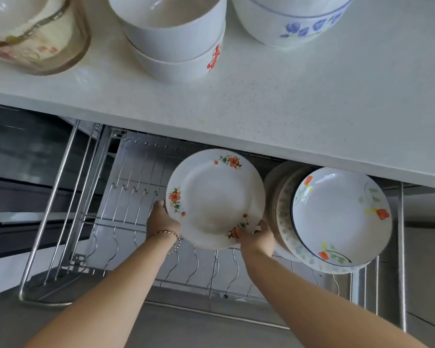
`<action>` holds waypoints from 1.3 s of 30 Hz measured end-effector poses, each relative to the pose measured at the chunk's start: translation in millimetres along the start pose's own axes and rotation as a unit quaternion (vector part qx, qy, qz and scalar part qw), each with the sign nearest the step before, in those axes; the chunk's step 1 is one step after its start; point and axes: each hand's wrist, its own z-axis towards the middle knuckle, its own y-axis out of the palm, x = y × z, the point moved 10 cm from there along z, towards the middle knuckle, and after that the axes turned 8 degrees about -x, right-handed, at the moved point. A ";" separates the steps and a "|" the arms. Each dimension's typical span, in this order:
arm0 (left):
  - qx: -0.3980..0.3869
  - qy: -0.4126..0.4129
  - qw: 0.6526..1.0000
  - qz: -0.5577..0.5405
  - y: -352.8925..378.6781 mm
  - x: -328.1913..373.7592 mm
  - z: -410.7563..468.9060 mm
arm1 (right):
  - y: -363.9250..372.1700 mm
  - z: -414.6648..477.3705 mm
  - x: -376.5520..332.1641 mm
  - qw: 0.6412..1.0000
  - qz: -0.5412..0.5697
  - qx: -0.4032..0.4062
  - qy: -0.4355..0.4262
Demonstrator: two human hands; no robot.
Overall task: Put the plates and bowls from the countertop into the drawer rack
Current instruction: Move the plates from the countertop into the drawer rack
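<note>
A white plate with orange flowers [214, 199] is held tilted over the wire drawer rack [126, 222]. My left hand [161, 218] grips its left rim and my right hand [258, 237] grips its lower right rim. Several plates stand on edge in the rack to the right, the front one a deep plate with red flowers [339, 217]. On the countertop [286, 109] sit two stacked white bowls [173, 38], a bowl with blue flowers [291, 18] and a brownish glass bowl holding other dishes [33, 33].
The rack's upright wire dividers left of the held plate hold nothing. The countertop edge overhangs the back of the pulled-out drawer. A chrome frame rail [402, 259] bounds the drawer at the right. Dark cabinet fronts lie to the left.
</note>
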 end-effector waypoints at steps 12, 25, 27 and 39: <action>-0.088 -0.075 0.895 -0.432 46.8 -10.3 -11.4 | 6.7 0.8 9.6 0.996 0.080 0.008 0.031; -0.193 0.045 0.966 0.168 22.6 39.5 -93.9 | -14.7 -64.6 -11.9 0.925 -0.236 -0.297 0.039; -0.183 0.090 0.962 0.183 15.2 75.8 -119.0 | -42.5 -89.0 -33.0 0.903 -0.270 -0.333 0.009; -0.225 0.174 0.957 -0.064 50.3 353.2 -248.4 | -293.5 -92.7 -259.3 0.934 -0.213 -0.233 -0.169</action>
